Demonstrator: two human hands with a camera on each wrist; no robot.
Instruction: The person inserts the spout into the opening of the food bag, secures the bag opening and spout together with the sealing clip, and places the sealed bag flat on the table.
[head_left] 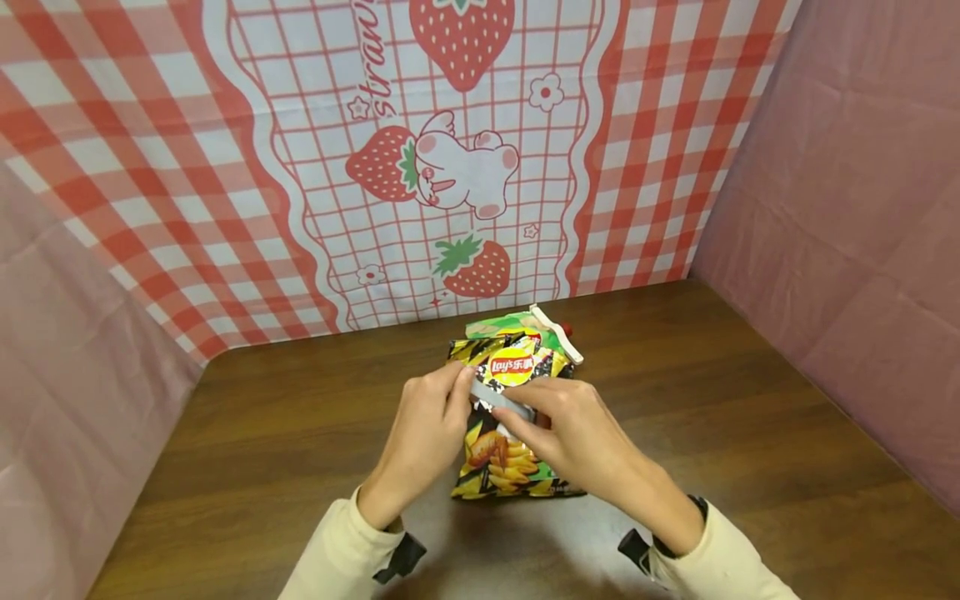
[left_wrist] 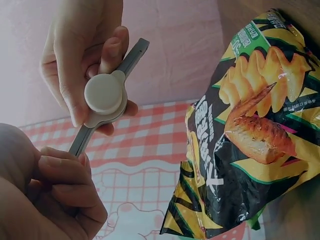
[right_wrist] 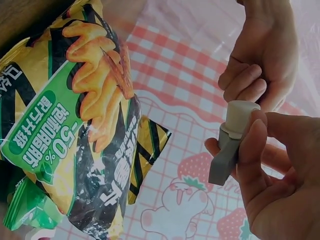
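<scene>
Together, both hands (head_left: 510,425) pinching grey bag clip (left_wrist: 107,97), above chip bag (head_left: 510,417)

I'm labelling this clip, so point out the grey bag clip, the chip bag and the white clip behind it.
grey bag clip (left_wrist: 104,95), left wrist view, round hinge cap
chip bag (head_left: 512,367), head view, logo
white clip (head_left: 557,334), head view, bar's middle

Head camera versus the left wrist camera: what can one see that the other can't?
Only the head view shows the wooden table, a second green bag with a white clip, and the strawberry cloth's bunny. Only the left wrist view shows the grey clip's round hinge. Both show the chip bag, left hand, right hand and grey clip.
</scene>
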